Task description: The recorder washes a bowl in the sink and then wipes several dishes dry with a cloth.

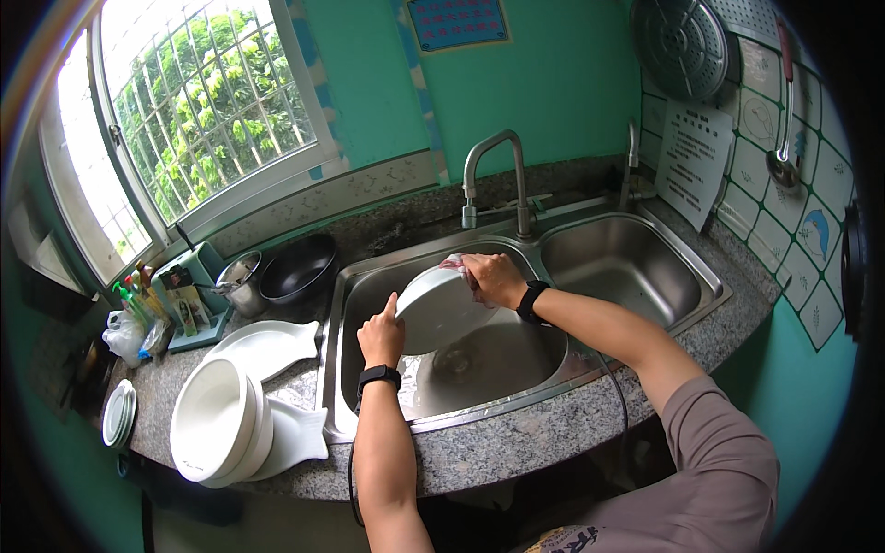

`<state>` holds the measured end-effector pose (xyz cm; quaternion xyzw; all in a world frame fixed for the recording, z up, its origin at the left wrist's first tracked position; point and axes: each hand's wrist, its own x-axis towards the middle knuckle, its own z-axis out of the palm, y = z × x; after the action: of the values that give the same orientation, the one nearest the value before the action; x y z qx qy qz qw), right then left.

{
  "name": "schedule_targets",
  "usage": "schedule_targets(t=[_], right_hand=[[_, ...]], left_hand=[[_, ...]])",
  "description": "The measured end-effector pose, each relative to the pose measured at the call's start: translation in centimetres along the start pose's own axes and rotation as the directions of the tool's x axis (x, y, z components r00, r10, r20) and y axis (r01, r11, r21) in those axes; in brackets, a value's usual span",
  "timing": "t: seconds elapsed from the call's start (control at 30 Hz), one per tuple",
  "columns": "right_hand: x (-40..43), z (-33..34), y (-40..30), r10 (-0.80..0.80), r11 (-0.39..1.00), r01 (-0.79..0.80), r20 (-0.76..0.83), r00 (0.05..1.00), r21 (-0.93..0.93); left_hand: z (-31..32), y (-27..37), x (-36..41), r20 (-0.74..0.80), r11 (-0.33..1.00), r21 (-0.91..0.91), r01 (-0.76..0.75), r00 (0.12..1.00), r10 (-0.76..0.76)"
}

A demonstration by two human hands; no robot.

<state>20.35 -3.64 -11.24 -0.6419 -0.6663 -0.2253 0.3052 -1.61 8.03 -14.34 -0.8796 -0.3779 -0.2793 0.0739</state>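
Over the left basin of a steel double sink [574, 349], a large white dish [442, 321] is held tilted on edge. My left hand [382, 335] grips its left rim, with the index finger extended along the edge. At the upper right rim, my right hand [496, 276] presses a pink and white cloth [453, 263] against the dish. Part of the cloth is hidden under the fingers. A little water lies on the basin floor around the drain [454, 361]. Both wrists wear black bands.
Left of the sink stand stacked white bowls [211, 415], fish-shaped plates [266, 342], small plates [119, 415], a black pan [299, 266], a steel pot [242, 280] and a knife block [190, 297]. A faucet [515, 180] arches behind the basins. A ladle [785, 169] hangs at right.
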Motion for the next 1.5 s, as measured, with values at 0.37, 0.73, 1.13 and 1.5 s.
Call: schedule_targets(t=[0.37,0.73,1.13,1.5], right_hand=[[0.5,1.7,-0.3,-0.246,0.949,0.205,-0.154,0.957,-0.241],[0.4,3.1,-0.9,-0.276,0.937,0.234,-0.139,0.951,-0.259],[2.4,4.1,-2.5,-0.215,0.976,0.216,-0.08,0.973,-0.002],[3.9,5.3,-6.2,-0.186,0.982,0.187,0.048,0.981,-0.021]], left_hand=[[1.1,-0.2,-0.2,0.048,0.993,0.104,0.055,0.997,-0.061],[1.8,-1.1,-0.3,0.133,0.988,0.106,0.109,0.983,-0.123],[-1.4,1.3,0.7,-0.048,0.995,-0.072,0.062,0.997,-0.066],[-0.6,1.3,0.9,-0.073,0.979,0.175,-0.106,0.99,0.121]])
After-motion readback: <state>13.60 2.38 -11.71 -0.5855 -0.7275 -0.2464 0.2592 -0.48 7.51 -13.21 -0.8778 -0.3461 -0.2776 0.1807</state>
